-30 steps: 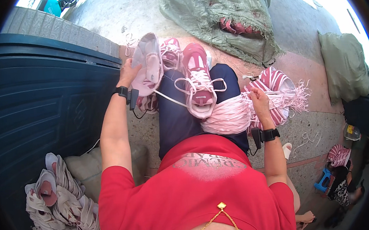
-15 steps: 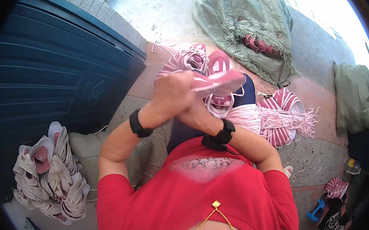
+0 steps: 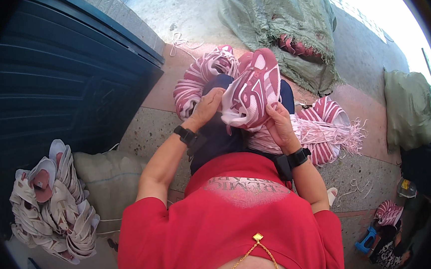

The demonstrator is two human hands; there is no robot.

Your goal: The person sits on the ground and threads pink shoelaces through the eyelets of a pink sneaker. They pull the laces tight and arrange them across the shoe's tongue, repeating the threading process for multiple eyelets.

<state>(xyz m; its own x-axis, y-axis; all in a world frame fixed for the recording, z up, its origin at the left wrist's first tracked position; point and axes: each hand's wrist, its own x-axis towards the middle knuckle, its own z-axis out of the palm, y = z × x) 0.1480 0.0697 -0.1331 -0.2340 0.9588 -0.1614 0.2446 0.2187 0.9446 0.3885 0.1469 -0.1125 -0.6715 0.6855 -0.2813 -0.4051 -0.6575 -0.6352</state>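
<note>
A pink and white sneaker upper (image 3: 252, 93) is held up over my lap, its toe end pointing away from me. My left hand (image 3: 207, 108) pinches its left edge, the fingertips partly hidden behind it. On the other side my right hand (image 3: 281, 126) grips the near right edge, thumb in front. Beyond my left hand a curved stack of nested pink-striped uppers (image 3: 192, 83) lies by my knee. A thick hank of pale pink laces (image 3: 300, 131) stretches rightward from my lap, across another bundle of striped uppers (image 3: 331, 116).
A torn green woven sack (image 3: 277, 20) with pink pieces showing stands ahead. To the left are a dark blue metal door (image 3: 57, 80), a pile of whitish uppers (image 3: 53, 206) and a stuffed sack (image 3: 110, 184). Another green sack (image 3: 407, 108) stands at the right.
My crossed hands have separated to either side of the upper. The upper has turned from edge-on to showing its side, and the stack at left is more visible.
</note>
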